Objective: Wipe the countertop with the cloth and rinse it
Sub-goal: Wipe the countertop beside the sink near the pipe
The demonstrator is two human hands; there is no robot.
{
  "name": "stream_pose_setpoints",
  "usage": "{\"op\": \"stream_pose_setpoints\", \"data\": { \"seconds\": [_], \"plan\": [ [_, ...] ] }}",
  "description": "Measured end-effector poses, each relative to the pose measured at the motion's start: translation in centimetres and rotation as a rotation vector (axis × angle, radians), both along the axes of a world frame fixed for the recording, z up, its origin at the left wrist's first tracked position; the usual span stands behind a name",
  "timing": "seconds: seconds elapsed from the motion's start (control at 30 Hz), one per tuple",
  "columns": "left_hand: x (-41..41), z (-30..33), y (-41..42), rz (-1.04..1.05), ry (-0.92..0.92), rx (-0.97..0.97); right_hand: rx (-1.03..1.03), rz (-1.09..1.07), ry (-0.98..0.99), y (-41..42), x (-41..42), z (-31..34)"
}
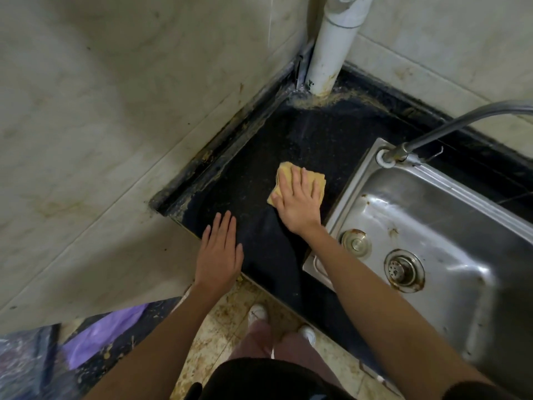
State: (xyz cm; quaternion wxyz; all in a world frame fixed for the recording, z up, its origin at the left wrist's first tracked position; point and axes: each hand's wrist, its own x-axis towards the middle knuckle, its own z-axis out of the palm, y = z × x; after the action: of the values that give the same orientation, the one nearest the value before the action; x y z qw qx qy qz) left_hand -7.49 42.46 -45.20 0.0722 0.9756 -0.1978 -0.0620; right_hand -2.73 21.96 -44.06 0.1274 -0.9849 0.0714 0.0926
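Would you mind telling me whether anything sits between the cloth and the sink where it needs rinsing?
Nothing visible does. The cloth, pressed flat under the right hand, lies on bare countertop just left of the sink.

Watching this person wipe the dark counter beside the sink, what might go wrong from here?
Brown grime lines the wall edge and rings the white pipe; the yellow cloth under the right hand could smear it over the countertop instead of lifting it. The left hand rests flat at the front edge and might slip if the surface is wet. The sink itself looks stained, so rinsing there may re-soil the cloth.
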Motion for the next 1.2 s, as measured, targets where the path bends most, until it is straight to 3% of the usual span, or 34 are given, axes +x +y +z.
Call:
{"op": "stream_pose_setpoints", "data": {
  "seconds": [0.17, 0.3, 0.43, 0.77, 0.93, 1.03, 1.13, 1.2],
  "plan": [
    [0.0, 0.6, 0.3, 0.040, 0.012, -0.177, 0.012, 0.082, 0.080, 1.8, 4.9, 0.6],
    [0.6, 1.2, 2.1, 0.092, -0.081, -0.309, -0.082, 0.379, 0.006, 7.7, 1.1, 0.2],
    [0.9, 1.9, 2.9, 0.119, -0.075, -0.340, -0.064, 0.466, -0.053, 9.2, -4.2, -0.4],
    [-4.1, 1.6, -0.8, -0.038, 0.049, -0.234, -0.051, 0.439, -0.194, 5.3, -15.4, -0.7],
    [-7.3, 2.1, -2.6, -0.080, 0.045, -0.246, 0.209, 0.456, -0.171, 3.3, -19.1, -0.6],
    [-9.6, 3.2, -3.7, -0.075, 0.017, -0.290, 0.255, 0.491, -0.226, 1.9, -21.8, -0.6],
    [-12.1, 4.2, -4.9, -0.060, 0.022, -0.333, 0.425, 0.369, -0.300, -0.2, -25.3, 0.8],
    [-13.8, 4.7, -6.1, -0.105, 0.025, -0.348, 0.482, 0.146, -0.317, -2.2, -27.9, 2.0]
  ]
}}
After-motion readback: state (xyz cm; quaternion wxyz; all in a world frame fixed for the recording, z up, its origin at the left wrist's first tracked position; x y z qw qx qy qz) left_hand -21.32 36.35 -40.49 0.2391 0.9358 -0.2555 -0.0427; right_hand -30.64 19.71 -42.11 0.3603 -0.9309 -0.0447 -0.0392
